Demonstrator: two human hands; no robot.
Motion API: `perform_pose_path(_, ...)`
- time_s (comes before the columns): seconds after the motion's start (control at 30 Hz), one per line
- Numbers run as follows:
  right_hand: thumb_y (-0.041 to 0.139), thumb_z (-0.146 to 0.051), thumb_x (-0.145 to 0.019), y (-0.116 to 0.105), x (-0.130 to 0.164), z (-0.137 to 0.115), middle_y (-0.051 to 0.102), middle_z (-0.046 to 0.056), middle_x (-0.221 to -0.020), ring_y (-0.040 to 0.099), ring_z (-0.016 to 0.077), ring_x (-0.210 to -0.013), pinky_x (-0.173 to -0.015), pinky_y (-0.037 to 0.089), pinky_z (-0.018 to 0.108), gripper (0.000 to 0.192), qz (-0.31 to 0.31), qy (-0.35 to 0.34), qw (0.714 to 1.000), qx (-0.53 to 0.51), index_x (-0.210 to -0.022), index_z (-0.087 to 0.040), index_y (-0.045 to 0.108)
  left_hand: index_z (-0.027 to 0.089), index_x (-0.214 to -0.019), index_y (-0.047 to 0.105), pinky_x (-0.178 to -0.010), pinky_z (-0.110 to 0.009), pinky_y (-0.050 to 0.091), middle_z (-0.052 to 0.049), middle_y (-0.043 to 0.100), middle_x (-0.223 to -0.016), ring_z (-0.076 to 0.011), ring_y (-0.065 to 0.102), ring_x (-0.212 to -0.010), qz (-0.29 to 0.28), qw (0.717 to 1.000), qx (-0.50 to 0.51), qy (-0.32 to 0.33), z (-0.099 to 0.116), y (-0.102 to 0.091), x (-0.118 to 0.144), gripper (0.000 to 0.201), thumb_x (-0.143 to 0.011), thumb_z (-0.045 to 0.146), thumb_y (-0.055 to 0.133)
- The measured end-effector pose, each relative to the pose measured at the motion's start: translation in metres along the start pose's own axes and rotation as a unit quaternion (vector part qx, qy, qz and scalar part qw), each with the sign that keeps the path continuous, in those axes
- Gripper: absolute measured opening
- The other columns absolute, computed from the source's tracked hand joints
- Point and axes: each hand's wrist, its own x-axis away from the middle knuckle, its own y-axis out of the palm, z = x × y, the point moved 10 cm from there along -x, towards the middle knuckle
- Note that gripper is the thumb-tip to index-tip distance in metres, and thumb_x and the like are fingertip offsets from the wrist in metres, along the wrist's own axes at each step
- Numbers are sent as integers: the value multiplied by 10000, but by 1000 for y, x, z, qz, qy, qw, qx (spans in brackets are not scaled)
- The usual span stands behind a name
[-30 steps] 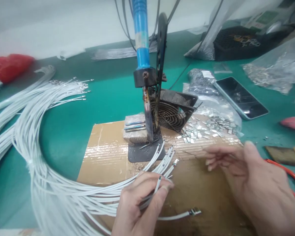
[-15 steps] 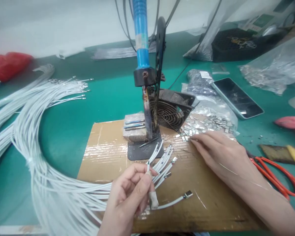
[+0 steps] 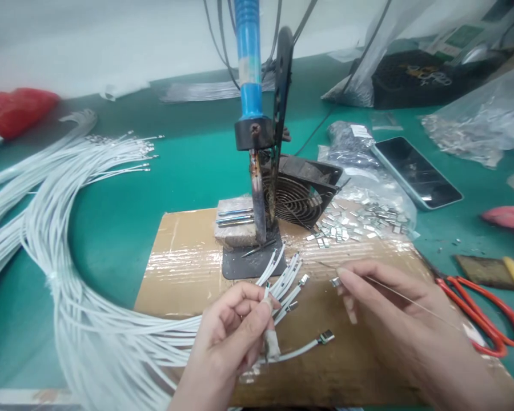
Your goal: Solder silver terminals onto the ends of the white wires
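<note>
My left hand (image 3: 233, 331) pinches the stripped end of one white wire (image 3: 267, 289) from a big looped bundle of white wires (image 3: 89, 319); one finger wears a taped tip. My right hand (image 3: 389, 302) holds a small metal terminal (image 3: 335, 281) at its fingertips, with a thin solder wire (image 3: 411, 299) lying across the hand. Both hands hover over a taped cardboard sheet (image 3: 184, 268). A finished wire with a terminal (image 3: 325, 338) lies on the cardboard below them. A blue-handled soldering iron (image 3: 251, 108) stands upright in its stand just beyond.
A pile of loose metal terminals (image 3: 360, 220) lies on plastic by a small black fan (image 3: 300, 194). Red-handled scissors (image 3: 484, 319) lie at the right, a phone (image 3: 415, 171) behind them. Plastic bags (image 3: 475, 125) crowd the far right; more white wires (image 3: 111, 151) lie left.
My right hand reached to the terminal pile, then drew back toward me with one terminal at its fingertips. My left hand shifted its grip to a single wire end.
</note>
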Motion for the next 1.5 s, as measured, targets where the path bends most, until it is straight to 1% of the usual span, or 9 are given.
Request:
perform_pose_path(0.1,825,-574,-943,9,4,4,660,-33,-644,623,97,-593,-587,513,142,361,-15,15,1000,-15,-812,-245,757,145,-888,794,-504,-187,191,39,641,-672,-22,311,-490,-5,1000,-2,-5,0,1,2,475,-805,579,968)
perform_pose_path(0.27,804,-536,-972,24,4,4,734,6,-693,688,120,-574,-546,570,138,313,-89,-31,995,-15,-878,-241,764,142,-895,791,-491,-189,186,29,659,-691,-17,342,-482,-15,1000,-5,-13,0,2,3,500,-805,603,959)
perform_pose_path(0.4,832,-517,-948,32,8,1,790,22,-743,733,140,-586,-551,598,149,276,-87,-27,995,-28,-1034,-256,823,142,-897,788,-472,-185,186,29,663,-678,-17,357,-467,-23,1000,3,-21,-2,3,2,556,-760,648,970)
perform_pose_path(0.6,849,-521,-894,41,16,-9,676,-29,-607,635,112,-567,-554,522,143,237,-41,7,999,-23,-914,-290,897,152,-928,736,-468,-175,209,30,688,-669,-21,363,-458,-18,999,16,-22,-4,3,3,564,-767,639,971)
perform_pose_path(0.8,791,-412,-969,64,10,-22,829,12,-862,770,154,-738,-641,603,150,165,-167,-75,983,5,-1008,-342,935,155,-807,699,-468,-150,259,38,661,-614,-42,406,-501,-7,999,32,-17,-5,5,5,521,-742,562,1018)
perform_pose_path(0.97,794,-498,-984,72,16,-6,851,22,-896,817,172,-851,-734,629,143,218,-235,7,971,-44,-1104,-376,930,154,-740,701,-511,-171,400,35,642,-590,-65,453,-514,-36,997,68,-26,-6,13,6,496,-752,532,1021)
perform_pose_path(1.1,808,-578,-958,79,25,3,854,32,-872,797,161,-773,-677,618,144,288,-271,78,955,-88,-1111,-366,929,159,-741,709,-523,-183,398,34,644,-593,-48,334,-485,-53,996,61,-34,-9,13,7,482,-791,544,994)
perform_pose_path(1.33,843,-338,-898,62,20,-30,831,4,-832,770,157,-750,-702,612,171,118,-112,-64,988,-81,-916,-400,942,151,-776,730,-465,-201,113,17,649,-597,-34,244,-465,-50,997,-7,-52,-11,6,8,540,-793,642,952)
perform_pose_path(1.5,912,-415,-885,36,14,-6,813,20,-806,761,169,-771,-708,633,184,64,-27,-43,987,-151,-940,-392,934,142,-788,763,-486,-207,142,14,639,-580,-34,265,-460,-56,996,7,-65,-11,9,8,584,-739,687,966)
